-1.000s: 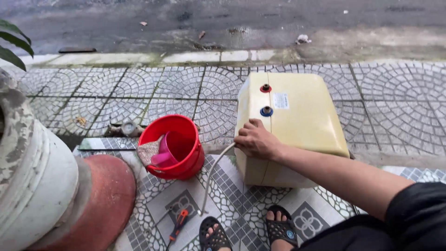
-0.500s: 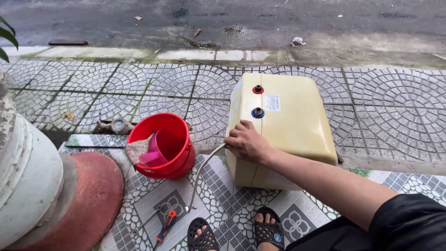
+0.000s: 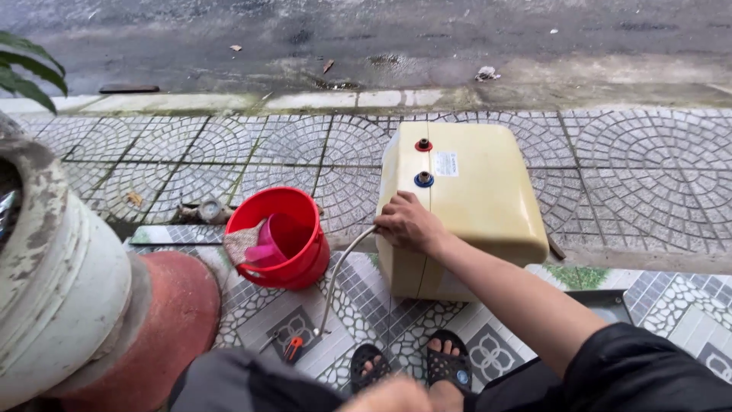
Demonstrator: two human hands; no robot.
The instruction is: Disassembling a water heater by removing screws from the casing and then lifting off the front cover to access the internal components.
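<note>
Cream water heater (image 3: pixel 465 202) unmoved; right hand (image 3: pixel 408 223) still seemingly gripping the hose (image 3: pixel 339 271), left unseen.

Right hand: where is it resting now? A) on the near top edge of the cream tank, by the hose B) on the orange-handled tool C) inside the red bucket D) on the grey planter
A: the right hand rests on the cream tank, where the hose meets it, apart from the red bucket.

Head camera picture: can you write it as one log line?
right hand: resting on cream water heater tank, at thin hose | left hand: not in view | red bucket: beside tank, pink scoop inside | ground: patterned tiles
</note>
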